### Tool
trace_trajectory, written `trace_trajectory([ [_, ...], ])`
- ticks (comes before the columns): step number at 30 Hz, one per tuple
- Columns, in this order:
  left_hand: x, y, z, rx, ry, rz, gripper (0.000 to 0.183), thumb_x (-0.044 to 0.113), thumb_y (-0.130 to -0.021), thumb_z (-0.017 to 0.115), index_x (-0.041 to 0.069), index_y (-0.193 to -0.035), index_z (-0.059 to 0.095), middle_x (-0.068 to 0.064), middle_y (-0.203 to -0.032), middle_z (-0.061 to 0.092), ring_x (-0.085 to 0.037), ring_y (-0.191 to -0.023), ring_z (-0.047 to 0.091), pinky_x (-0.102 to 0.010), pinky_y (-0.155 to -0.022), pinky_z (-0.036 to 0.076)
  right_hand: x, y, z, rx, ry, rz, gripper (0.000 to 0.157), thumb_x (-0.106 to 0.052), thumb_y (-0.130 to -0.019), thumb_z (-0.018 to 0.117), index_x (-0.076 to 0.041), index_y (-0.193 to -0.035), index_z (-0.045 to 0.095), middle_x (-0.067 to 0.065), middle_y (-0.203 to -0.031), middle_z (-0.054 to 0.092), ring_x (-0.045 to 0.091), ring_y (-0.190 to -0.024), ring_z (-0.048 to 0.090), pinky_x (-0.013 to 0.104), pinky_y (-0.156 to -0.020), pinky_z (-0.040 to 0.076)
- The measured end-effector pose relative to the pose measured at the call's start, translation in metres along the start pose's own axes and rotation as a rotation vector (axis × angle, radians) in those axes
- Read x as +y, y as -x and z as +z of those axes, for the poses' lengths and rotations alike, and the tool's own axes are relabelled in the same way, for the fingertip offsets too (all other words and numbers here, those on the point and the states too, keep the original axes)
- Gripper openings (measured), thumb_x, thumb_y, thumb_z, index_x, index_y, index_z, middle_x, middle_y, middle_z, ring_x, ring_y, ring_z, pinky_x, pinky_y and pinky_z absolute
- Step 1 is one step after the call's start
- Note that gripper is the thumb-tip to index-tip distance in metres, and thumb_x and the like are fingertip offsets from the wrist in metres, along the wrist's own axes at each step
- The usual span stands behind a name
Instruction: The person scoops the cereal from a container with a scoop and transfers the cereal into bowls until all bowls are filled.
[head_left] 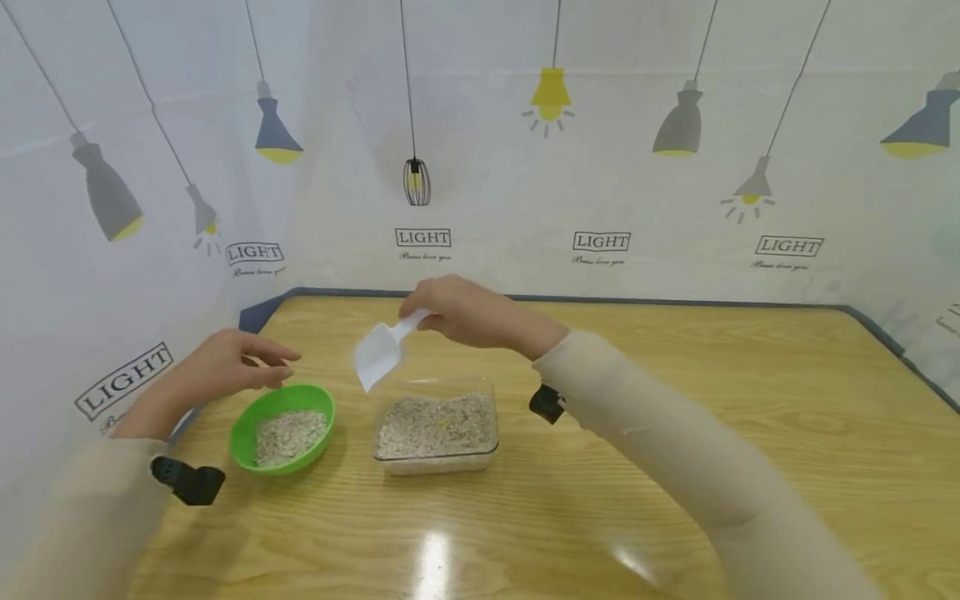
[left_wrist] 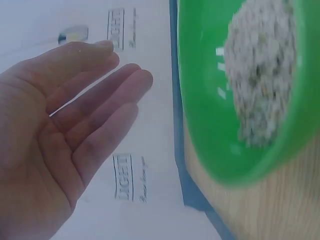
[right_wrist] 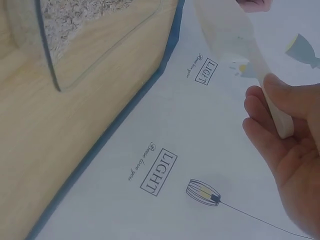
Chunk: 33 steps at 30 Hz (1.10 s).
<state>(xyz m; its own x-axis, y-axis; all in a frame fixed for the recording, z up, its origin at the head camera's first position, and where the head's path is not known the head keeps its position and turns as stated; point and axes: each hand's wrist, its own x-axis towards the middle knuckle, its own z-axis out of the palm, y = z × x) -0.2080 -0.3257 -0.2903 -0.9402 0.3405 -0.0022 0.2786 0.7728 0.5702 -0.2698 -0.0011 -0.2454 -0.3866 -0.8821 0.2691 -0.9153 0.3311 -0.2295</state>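
Note:
My right hand (head_left: 468,312) grips a white plastic scoop (head_left: 378,353) by its handle, raised above the table. Its blade points down and left, and no oats show on it. Below it stands a clear rectangular container (head_left: 437,463) filled with oat flakes (head_left: 435,422). To the left, my left hand (head_left: 232,362) hovers over the far rim of a green bowl (head_left: 243,433) that holds more oats (head_left: 291,437). In the left wrist view, the left hand (left_wrist: 75,115) has its fingers loosely bent beside the bowl (left_wrist: 205,125), holding nothing.
The wood-grain table (head_left: 637,450) has a dark blue edge. White sheeting (head_left: 495,150) printed with lamps and lettering rises behind it and on both sides. A black wrist camera (head_left: 187,481) sits on the left sleeve, another (head_left: 547,403) on the right.

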Motion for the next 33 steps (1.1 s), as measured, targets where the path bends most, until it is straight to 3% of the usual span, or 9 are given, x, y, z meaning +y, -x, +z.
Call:
trace_trajectory([
  [8, 0.031, -0.016, 0.016, -0.05, 0.046, 0.06, 0.034, 0.019, -0.089, 0.064, 0.0, -0.117, 0.063, -0.009, -0.095, 0.067, -0.019, -0.077, 0.066, -0.031, -0.068, 0.054, -0.004, 0.022, -0.013, -0.039, 0.037, -0.005, 0.019, 0.002, -0.086, 0.062, 0.002, -0.104, 0.067, 0.011, -0.102, 0.066, 0.022, -0.096, 0.06, 0.026, -0.087, 0.047],
  [16, 0.056, -0.024, 0.042, -0.138, 0.105, 0.107, 0.03, 0.011, -0.088, 0.064, -0.002, -0.116, 0.064, -0.008, -0.094, 0.068, -0.022, -0.077, 0.067, -0.031, -0.069, 0.054, -0.005, 0.037, -0.013, -0.148, 0.1, 0.036, 0.018, 0.001, -0.086, 0.063, 0.0, -0.103, 0.068, 0.01, -0.102, 0.066, 0.022, -0.097, 0.06, 0.027, -0.087, 0.048],
  [20, 0.063, -0.026, 0.053, -0.169, 0.125, 0.12, 0.029, 0.007, -0.088, 0.064, -0.003, -0.115, 0.063, -0.01, -0.093, 0.068, -0.022, -0.074, 0.067, -0.032, -0.069, 0.054, -0.006, 0.045, -0.015, -0.183, 0.132, 0.055, 0.017, 0.001, -0.085, 0.064, -0.002, -0.102, 0.068, 0.008, -0.098, 0.065, 0.021, -0.093, 0.06, 0.027, -0.083, 0.049],
  [26, 0.068, -0.026, 0.064, -0.201, 0.076, 0.135, 0.028, 0.007, -0.087, 0.064, -0.004, -0.113, 0.063, -0.008, -0.09, 0.068, -0.016, -0.074, 0.065, -0.031, -0.067, 0.054, -0.008, 0.055, -0.02, -0.207, 0.203, 0.055, 0.018, 0.0, -0.083, 0.067, -0.005, -0.1, 0.07, 0.006, -0.092, 0.064, 0.019, -0.087, 0.06, 0.025, -0.078, 0.051],
  [33, 0.068, -0.026, 0.069, -0.188, 0.011, 0.165, 0.026, 0.008, -0.086, 0.066, -0.003, -0.109, 0.066, -0.006, -0.091, 0.067, -0.017, -0.079, 0.065, -0.03, -0.067, 0.054, -0.016, 0.047, -0.026, -0.326, 0.326, 0.07, 0.024, 0.006, -0.079, 0.069, -0.007, -0.099, 0.07, 0.006, -0.093, 0.062, 0.02, -0.089, 0.059, 0.025, -0.074, 0.052],
])
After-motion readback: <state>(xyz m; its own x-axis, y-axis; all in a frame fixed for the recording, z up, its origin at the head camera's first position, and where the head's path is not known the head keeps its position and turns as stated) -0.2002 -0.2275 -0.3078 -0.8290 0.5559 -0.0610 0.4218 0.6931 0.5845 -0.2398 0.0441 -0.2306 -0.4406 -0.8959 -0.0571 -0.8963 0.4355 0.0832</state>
